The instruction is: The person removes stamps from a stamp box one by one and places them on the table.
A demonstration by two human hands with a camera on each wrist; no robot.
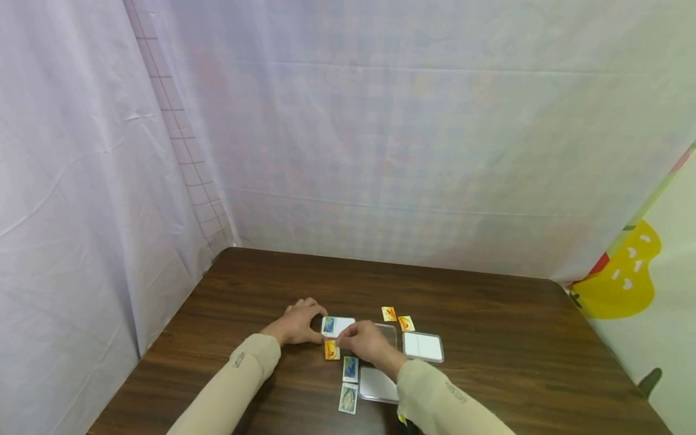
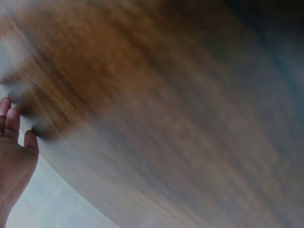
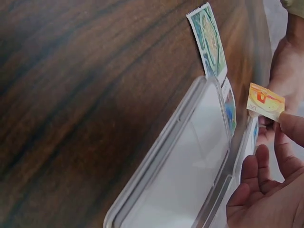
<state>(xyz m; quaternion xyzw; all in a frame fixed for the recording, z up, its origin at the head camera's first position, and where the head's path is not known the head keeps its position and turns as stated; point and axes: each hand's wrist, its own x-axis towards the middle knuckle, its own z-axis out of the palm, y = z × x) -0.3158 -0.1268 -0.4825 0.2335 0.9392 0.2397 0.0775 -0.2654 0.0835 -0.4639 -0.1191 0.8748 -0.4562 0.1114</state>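
Observation:
Between thumb and forefinger, my right hand (image 1: pixel 367 341) pinches an orange postage stamp (image 3: pixel 265 101) by one edge, its other fingers loosely bent. That stamp hangs close to the near edge of a white-backed stamp case (image 1: pixel 343 324), which has a blue-green stamp (image 1: pixel 328 325) on its left half. My left hand (image 1: pixel 296 321) grips this case at its left end, thumb at the near corner and forefinger at the far corner. Only part of the left hand (image 2: pixel 15 154) shows in the left wrist view, without the case.
Nearer me lie a blue-green stamp (image 1: pixel 350 369), a pale green stamp (image 1: pixel 348 399) and a white-backed clear case (image 1: pixel 376 385). Beyond the right hand are a clear cover (image 1: pixel 389 333), another white-backed case (image 1: pixel 423 347) and two orange stamps (image 1: pixel 388 313) on the brown table (image 1: pixel 489 314).

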